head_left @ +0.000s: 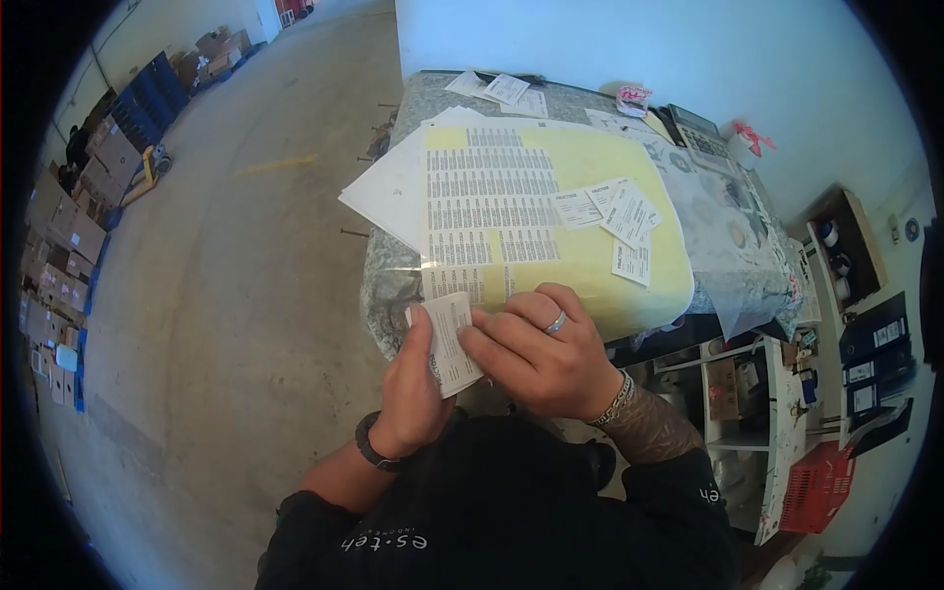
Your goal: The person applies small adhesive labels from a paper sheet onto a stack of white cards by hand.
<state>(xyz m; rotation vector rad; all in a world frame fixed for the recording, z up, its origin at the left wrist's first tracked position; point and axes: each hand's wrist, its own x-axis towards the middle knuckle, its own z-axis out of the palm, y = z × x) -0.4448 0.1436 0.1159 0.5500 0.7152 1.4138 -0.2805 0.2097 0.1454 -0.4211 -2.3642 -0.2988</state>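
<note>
My left hand (408, 388) is closed around a small stack of white printed paper slips (452, 339), thumb along its left edge. The fingers of my right hand (541, 344) are curled and pressed together at the stack's right edge; a ring and a bracelet show on this side. Just beyond my hands lies a yellow backing sheet (600, 157) on the table. Rows of small printed labels (487, 202) cover its left part. Several loose printed slips (629, 216) lie overlapping on its right part.
The speckled table (408, 108) also bears white sheets (383, 192), more slips (506, 88), a calculator (700, 136) and clear plastic film (723, 211). At the right stand shelves (737, 442) and a red basket (816, 487). Stacked cartons (59, 246) and a pallet jack (146, 175) are at the far left.
</note>
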